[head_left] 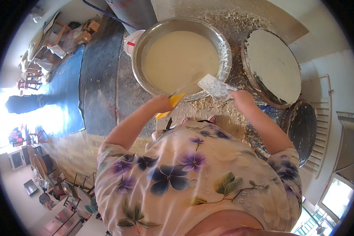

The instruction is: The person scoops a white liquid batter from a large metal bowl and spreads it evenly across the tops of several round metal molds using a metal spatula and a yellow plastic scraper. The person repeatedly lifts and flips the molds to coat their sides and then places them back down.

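Observation:
A large round metal basin point(137, 70) stands before me, holding a smooth cream-coloured liquid mixture point(180, 59). My left hand point(162, 103) is closed at the near left rim around a yellow-handled tool point(176, 100); its thin blade reaches over the basin and is partly blurred. In my right hand point(243, 98) is a broad flat scraper point(216, 87), coated with pale residue, its wide end over the near right part of the mixture. Pale crust lines the basin's right inner wall.
Right of the basin is a round drum point(273, 67) topped with pale material; a dark round lid or drum point(302, 132) sits nearer. A white bucket point(131, 44) and a grey cylinder point(132, 13) are behind left. Pale spills crust the floor.

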The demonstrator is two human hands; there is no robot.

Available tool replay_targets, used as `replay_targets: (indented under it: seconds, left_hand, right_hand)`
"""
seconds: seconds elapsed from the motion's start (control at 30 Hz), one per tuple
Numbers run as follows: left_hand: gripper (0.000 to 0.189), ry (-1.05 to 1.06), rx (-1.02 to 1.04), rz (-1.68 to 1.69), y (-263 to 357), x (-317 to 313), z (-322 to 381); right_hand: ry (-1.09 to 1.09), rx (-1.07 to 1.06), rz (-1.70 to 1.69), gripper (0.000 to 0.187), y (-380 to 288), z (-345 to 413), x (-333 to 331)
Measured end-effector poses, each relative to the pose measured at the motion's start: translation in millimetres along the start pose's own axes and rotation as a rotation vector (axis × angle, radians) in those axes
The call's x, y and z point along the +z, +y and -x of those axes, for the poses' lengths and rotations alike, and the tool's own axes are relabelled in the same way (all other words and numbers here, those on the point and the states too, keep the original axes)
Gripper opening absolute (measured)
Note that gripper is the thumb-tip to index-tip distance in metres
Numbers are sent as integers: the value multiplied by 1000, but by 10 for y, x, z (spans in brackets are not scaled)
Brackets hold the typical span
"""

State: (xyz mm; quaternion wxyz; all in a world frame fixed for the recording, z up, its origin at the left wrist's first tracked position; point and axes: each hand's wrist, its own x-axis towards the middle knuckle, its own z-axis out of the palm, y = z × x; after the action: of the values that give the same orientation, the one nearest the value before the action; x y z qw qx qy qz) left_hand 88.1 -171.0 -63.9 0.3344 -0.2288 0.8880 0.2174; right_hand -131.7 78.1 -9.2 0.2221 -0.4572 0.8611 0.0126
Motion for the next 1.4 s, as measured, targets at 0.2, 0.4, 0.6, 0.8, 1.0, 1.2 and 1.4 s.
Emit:
replay_targets:
  seconds: [0.2, 0.4, 0.6, 0.8, 1.0, 1.2, 1.4]
  left_hand:
    - [34, -58, -71, 48, -795, -323, 686]
    - [35, 34, -220, -51, -578, -117, 821]
    - [36, -37, -246, 16, -490, -402, 852]
    - [43, 39, -105, -8, -331, 167, 390]
    - [23, -192, -7, 933, -581, 547, 99]
    - [24, -326, 93, 1646, -492, 717, 387]
    - [23, -189, 100, 1835, -193, 702, 472]
  right_hand:
    - [22, 144, -504, 30, 386, 198, 113]
    - [2, 162, -296, 23, 357, -167, 926]
    - [-202, 366, -655, 33, 585, -219, 1098]
    - [-162, 277, -783, 17, 617, -586, 1200]
    - [-324, 409, -1153, 14, 533, -899, 1298]
    - [-379, 462, -1431, 11, 304, -709, 1319]
    - [-466, 331, -1579, 13, 195, -323, 1374]
